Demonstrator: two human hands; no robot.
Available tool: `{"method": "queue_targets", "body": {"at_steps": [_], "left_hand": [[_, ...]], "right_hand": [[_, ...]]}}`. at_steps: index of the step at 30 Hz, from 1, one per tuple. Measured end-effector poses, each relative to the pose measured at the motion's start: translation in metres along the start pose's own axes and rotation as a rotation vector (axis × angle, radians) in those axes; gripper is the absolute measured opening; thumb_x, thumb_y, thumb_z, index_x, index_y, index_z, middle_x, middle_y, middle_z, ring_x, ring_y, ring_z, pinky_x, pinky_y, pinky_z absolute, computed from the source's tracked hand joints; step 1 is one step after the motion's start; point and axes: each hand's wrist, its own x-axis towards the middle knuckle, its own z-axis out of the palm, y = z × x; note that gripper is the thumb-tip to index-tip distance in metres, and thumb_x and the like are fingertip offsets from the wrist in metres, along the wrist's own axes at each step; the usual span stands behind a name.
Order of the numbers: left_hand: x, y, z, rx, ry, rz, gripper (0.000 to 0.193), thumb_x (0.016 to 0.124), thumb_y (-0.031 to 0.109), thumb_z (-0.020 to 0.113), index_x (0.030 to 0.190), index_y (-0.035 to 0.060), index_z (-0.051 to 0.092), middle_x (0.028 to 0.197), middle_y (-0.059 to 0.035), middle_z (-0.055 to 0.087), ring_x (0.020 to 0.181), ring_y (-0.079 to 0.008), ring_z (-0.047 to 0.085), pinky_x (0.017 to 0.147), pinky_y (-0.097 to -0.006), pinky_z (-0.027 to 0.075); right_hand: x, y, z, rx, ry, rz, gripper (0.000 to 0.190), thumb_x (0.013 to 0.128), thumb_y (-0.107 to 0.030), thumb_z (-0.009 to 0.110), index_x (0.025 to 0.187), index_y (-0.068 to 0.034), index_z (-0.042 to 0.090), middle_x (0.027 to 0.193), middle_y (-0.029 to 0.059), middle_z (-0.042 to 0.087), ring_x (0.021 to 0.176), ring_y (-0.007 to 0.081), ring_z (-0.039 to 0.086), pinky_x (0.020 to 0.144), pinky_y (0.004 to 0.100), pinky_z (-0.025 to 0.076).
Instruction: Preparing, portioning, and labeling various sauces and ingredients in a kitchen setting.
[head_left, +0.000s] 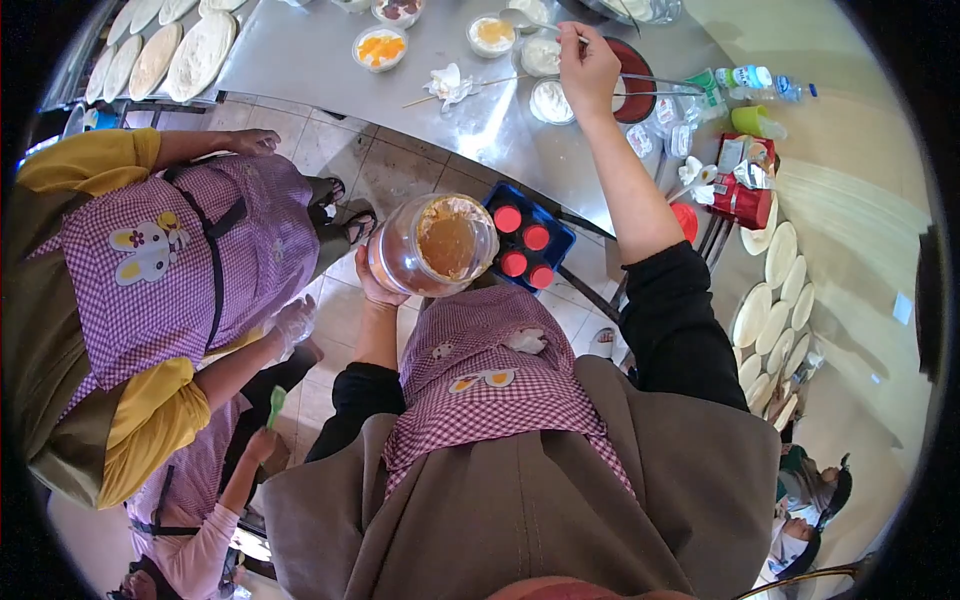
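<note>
Low in front of me, my left hand (380, 279) grips a large clear plastic jar (397, 247), tilted so that its open mouth shows, with a brown spread inside and smeared round the rim. My right hand (590, 71) is over the steel table (300, 52), holding a metal spoon (521, 20) by its handle. Under the spoon's bowl or close beside it is a cup of white cream with a light brown topping (491, 34). Cups of plain white cream (551, 101) are near my right hand. Another cup (380, 49) has orange pieces on top.
Crumpled tissue (450, 85) and a thin stick lie on the table. A dark red bowl (636, 82), bottles (742, 76) and red packages (739, 199) are at the right. A blue crate (566, 244) with several red-capped containers is below the table edge. Co-workers in checked aprons (187, 255) stand left.
</note>
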Motion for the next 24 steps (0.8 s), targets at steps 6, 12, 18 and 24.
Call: {"method": "queue_targets", "body": {"at_steps": [6, 12, 18, 24], "left_hand": [[-0.001, -0.004, 0.018, -0.548, 0.113, -0.135, 0.081, 0.075, 0.063, 0.054, 0.134, 0.0088, 0.041, 0.134, -0.0138, 0.047, 0.122, -0.0342, 0.045, 0.1, -0.0516, 0.037], [0.009, -0.013, 0.012, 0.014, -0.094, -0.026, 0.081, 0.075, 0.063, 0.054, 0.134, 0.0093, 0.041, 0.134, -0.0131, 0.046, 0.122, -0.0346, 0.045, 0.1, -0.0517, 0.037], [0.018, -0.019, 0.015, 0.087, -0.081, -0.043, 0.087, 0.075, 0.071, 0.043, 0.142, 0.018, 0.028, 0.144, -0.0163, 0.03, 0.129, -0.0426, 0.034, 0.101, -0.0621, 0.033], [0.014, -0.038, 0.082, 0.032, -0.057, -0.064, 0.078, 0.079, 0.067, 0.042, 0.14, 0.0187, 0.033, 0.142, -0.0142, 0.035, 0.127, -0.041, 0.037, 0.094, -0.0652, 0.038]], "right_hand": [[-0.003, 0.0, -0.005, -0.05, 0.031, -0.149, 0.022, 0.089, -0.022, 0.059, 0.09, -0.001, 0.066, 0.081, 0.0125, 0.066, 0.065, 0.0206, 0.064, 0.058, 0.0294, 0.049], [-0.013, -0.014, -0.014, 0.104, 0.037, 0.087, 0.023, 0.09, -0.021, 0.057, 0.09, 0.001, 0.064, 0.074, 0.0097, 0.065, 0.055, 0.0154, 0.06, 0.052, 0.0276, 0.048], [-0.028, -0.002, -0.036, 0.895, 0.054, 0.685, 0.017, 0.09, -0.013, 0.053, 0.086, 0.003, 0.058, 0.07, 0.0113, 0.061, 0.046, 0.0137, 0.05, 0.043, 0.0252, 0.041], [-0.11, -0.022, -0.09, 1.021, 0.053, 0.807, 0.02, 0.091, -0.015, 0.053, 0.095, 0.004, 0.058, 0.077, 0.0114, 0.061, 0.055, 0.0133, 0.052, 0.047, 0.0255, 0.041]]}}
